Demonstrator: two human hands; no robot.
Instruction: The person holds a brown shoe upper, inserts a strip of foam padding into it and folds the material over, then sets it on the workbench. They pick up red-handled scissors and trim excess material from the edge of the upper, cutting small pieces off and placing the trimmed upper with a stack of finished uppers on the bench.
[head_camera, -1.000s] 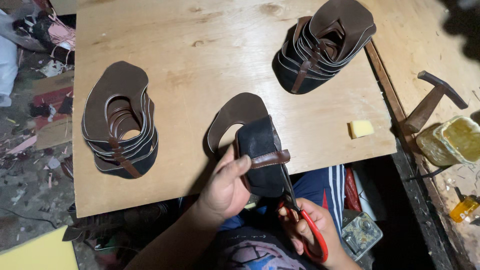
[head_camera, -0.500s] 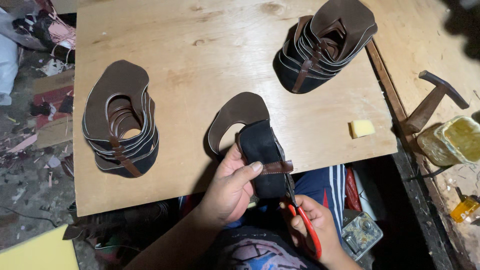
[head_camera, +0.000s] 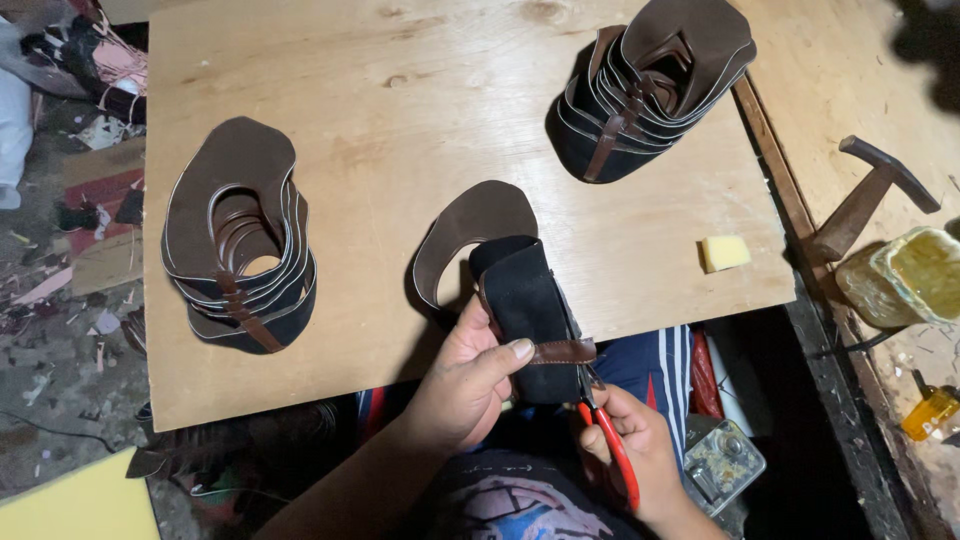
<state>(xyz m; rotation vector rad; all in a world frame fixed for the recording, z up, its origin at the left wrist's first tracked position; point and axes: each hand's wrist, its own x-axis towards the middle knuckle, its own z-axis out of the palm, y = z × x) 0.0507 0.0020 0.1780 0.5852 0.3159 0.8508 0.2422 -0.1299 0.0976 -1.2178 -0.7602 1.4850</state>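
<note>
down low, left hand (head_camera: 465, 385) clamps leather upper (head_camera: 525, 305) at board edge (head_camera: 300, 395), right hand (head_camera: 630, 440) grips scissors (head_camera: 605, 440)

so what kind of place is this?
Likely a small shoemaking workshop: stacks of cut brown shoe uppers on a plywood board, a hammer beside glue tubs, scraps on the floor.

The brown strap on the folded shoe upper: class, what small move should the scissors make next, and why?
Probably close the red-handled scissors on the brown strap's free end. The left hand pins the strap against the dark folded upper with its thumb, and the right hand holds the blades just below the strap's end.
</note>
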